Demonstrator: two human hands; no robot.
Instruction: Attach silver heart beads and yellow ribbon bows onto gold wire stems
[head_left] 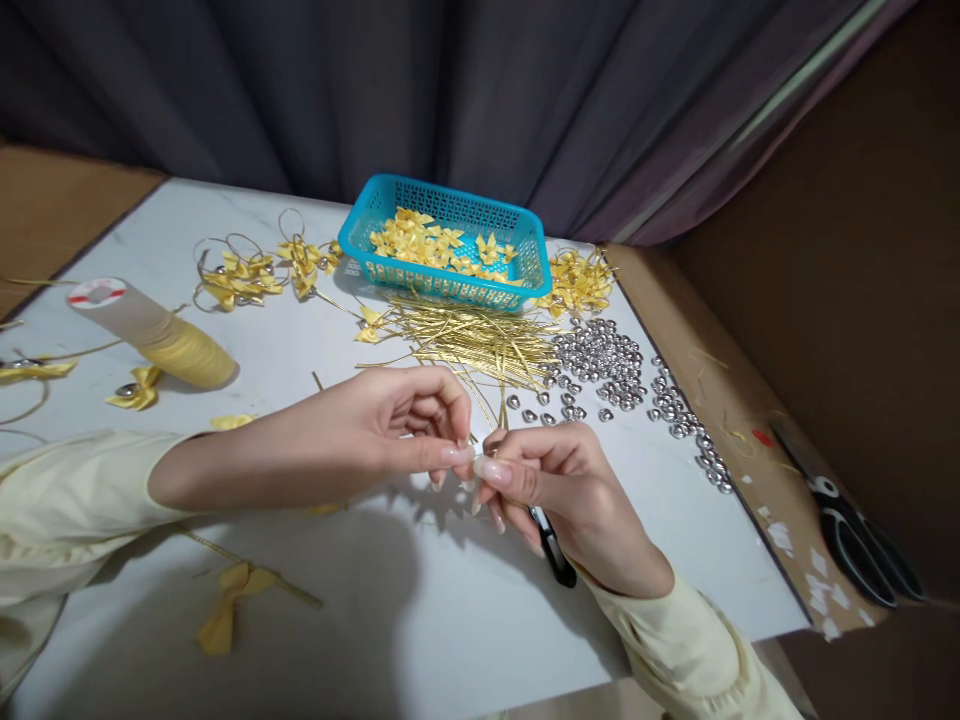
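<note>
My left hand (409,425) and my right hand (559,490) meet above the white table board (480,630), fingertips pinched together. Whatever lies between the fingertips is too small and covered to name. A black-handled tool (553,552) shows beneath my right palm; whether that hand holds it or it lies on the board, I cannot tell. Gold cords (480,340) lie in a pile just beyond both hands. Silver beads (600,355) are spread past my right hand. Nearer my left forearm rests a yellow ribbon bow with a gold stem (232,595).
A blue basket (442,280) holds yellow ribbon flowers at the back. More ribbon flowers (581,280) are heaped to its right, and looped ones (240,278) to its left. A ribbon roll (191,350) lies at left. Black scissors (862,545) and paper scraps (819,585) are at right.
</note>
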